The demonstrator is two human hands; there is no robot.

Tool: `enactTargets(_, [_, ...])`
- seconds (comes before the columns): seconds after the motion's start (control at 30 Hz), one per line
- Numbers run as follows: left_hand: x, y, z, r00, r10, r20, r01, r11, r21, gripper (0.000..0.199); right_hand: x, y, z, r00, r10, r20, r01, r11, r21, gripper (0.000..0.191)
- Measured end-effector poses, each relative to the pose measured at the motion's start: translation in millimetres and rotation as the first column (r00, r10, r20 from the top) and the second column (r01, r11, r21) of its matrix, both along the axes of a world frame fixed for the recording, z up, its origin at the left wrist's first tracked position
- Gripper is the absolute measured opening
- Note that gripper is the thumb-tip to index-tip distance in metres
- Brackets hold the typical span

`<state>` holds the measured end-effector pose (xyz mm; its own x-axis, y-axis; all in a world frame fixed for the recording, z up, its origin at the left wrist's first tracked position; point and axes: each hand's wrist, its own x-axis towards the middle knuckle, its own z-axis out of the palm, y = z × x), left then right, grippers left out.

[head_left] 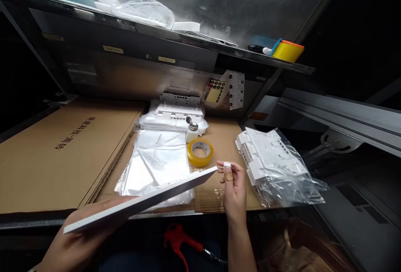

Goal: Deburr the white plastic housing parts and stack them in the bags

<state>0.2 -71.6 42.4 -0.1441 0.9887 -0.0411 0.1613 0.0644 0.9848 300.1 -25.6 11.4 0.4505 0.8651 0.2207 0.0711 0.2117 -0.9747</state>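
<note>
My left hand [77,245] grips the near end of a thin white flat panel [140,201], seen edge-on and slanting up to the right. My right hand [233,190] hovers at the panel's far tip, its fingers pinched on a small white piece [227,165]. Under the panel lies a stack of clear plastic bags [156,161] on cardboard. A roll of yellowish tape [200,152] sits just beyond the panel's tip.
A large flat cardboard sheet [56,155] covers the left. Bagged white plastic parts [275,165] lie at the right, more white parts [177,115] at the back with a small bottle [192,131]. A red air gun [178,238] hangs below the bench edge. The shelf above carries a yellow tub [287,50].
</note>
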Motion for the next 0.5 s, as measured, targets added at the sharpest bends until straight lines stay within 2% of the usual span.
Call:
enactTargets(0.13, [6.7, 3.1, 13.6, 0.974, -0.189, -0.128, 0.201, 0.976, 0.085, 0.026, 4.4, -5.1, 8.8, 0.961, 0.12, -0.25, -0.128, 0.992, -0.019, 0.03])
enactTargets(0.23, [10.3, 9.4, 19.6, 0.951, -0.264, -0.162, 0.289, 0.944, 0.161, 0.019, 2.8, -9.6, 13.0, 0.932, 0.117, -0.344, -0.138, 0.99, -0.038, 0.033])
enactTargets(0.37, [10.5, 12.8, 20.7, 0.928, -0.326, -0.179, 0.364, 0.893, 0.263, 0.019, 1.6, -12.6, 17.2, 0.921, 0.099, -0.376, -0.133, 0.989, -0.065, 0.036])
enactTargets(0.5, [12.0, 9.2, 21.8, 0.944, -0.32, -0.082, 0.331, 0.916, 0.228, 0.018, -2.3, -14.1, 24.2, 0.927, 0.122, -0.355, -0.148, 0.988, -0.047, 0.034])
